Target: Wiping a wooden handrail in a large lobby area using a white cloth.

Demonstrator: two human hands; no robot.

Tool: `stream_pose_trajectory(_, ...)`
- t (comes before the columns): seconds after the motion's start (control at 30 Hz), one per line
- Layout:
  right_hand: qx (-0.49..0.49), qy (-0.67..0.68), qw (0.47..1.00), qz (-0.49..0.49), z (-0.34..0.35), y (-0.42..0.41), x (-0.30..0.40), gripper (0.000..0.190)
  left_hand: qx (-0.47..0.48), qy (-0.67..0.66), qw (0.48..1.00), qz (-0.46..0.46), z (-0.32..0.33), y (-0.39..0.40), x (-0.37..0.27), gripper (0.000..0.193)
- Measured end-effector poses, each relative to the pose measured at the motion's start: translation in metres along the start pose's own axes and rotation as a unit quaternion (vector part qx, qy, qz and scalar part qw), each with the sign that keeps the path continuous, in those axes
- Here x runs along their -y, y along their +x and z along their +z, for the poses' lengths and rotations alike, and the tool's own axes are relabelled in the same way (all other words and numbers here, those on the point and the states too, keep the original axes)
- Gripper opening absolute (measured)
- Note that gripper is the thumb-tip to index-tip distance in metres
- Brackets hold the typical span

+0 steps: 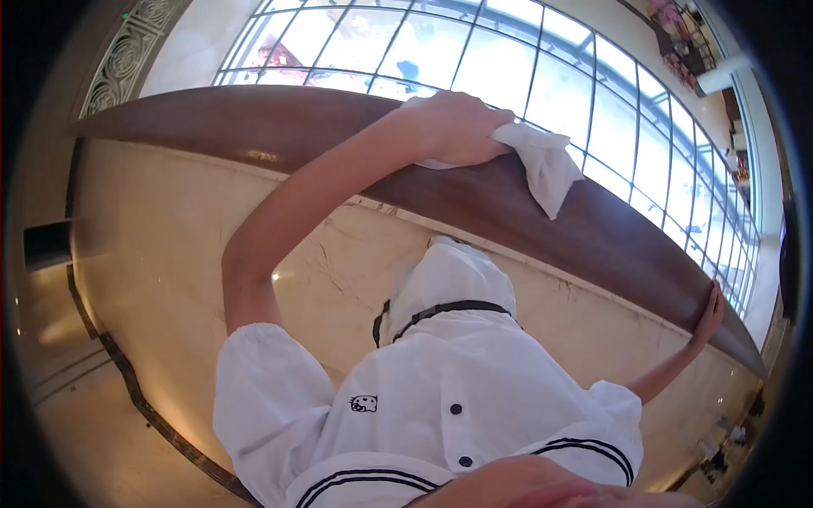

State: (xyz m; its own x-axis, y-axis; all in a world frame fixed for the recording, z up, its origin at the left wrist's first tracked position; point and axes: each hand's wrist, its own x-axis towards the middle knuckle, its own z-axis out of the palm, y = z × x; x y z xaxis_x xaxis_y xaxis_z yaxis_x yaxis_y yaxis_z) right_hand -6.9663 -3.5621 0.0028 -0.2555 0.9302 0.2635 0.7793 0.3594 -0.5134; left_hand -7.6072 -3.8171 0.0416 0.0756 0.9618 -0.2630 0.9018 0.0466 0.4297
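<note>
My left hand (460,130) is closed over a white cloth (549,165) and presses it on the top of a curved dark brown ledge (248,124). One end of the cloth hangs out past the fingers over the ledge's face, and another part shows under the wrist. Far to the right, my right hand (711,314) lies on the same ledge near its end, fingers extended along the edge, with nothing seen in it. My white short-sleeved top with black buttons fills the lower middle.
Beyond the ledge is a large gridded window (495,57). Beige marble panelling (184,216) runs below the ledge. A patterned metal screen (130,51) stands at the upper left. A dark border strip (136,394) crosses the floor, and a dark rectangular object (47,246) sits at the left.
</note>
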Motion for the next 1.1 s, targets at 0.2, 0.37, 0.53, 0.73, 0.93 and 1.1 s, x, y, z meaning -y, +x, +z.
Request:
stream_pose_trajectory(0.2, 0.002, -0.118, 0.993, -0.030, 0.019, -0.022, 0.023, 0.039, 0.000, 0.015, 1.000, -0.015, -0.021, -0.032, 0.064, 0.043)
stream_pose_trajectory(0.37, -0.026, -0.196, 0.972, -0.126, 0.085, -0.063, 0.160, 0.044, -0.038, 0.024, 0.999, -0.016, -0.021, -0.044, 0.096, 0.044)
stream_pose_trajectory(0.53, -0.028, -0.195, 0.963, -0.182, 0.119, -0.113, 0.277, 0.051, -0.028, -0.017, 0.998, -0.052, -0.042, -0.095, 0.140, 0.044)
stream_pose_trajectory(0.73, 0.020, -0.197, 0.947, -0.255, 0.206, -0.142, 0.401, 0.073, -0.076, -0.008, 0.993, -0.090, -0.037, -0.157, 0.233, 0.041)
stream_pose_trajectory(0.93, 0.024, -0.196, 0.948, -0.249, 0.275, -0.176, 0.509, 0.069, -0.087, -0.026, 0.987, -0.135, -0.054, -0.191, 0.294, 0.043)
stream_pose_trajectory(1.1, -0.013, -0.110, 0.961, -0.252, 0.292, -0.174, 0.512, 0.046, 0.001, -0.105, 0.994, -0.025, -0.013, -0.118, 0.226, 0.049)
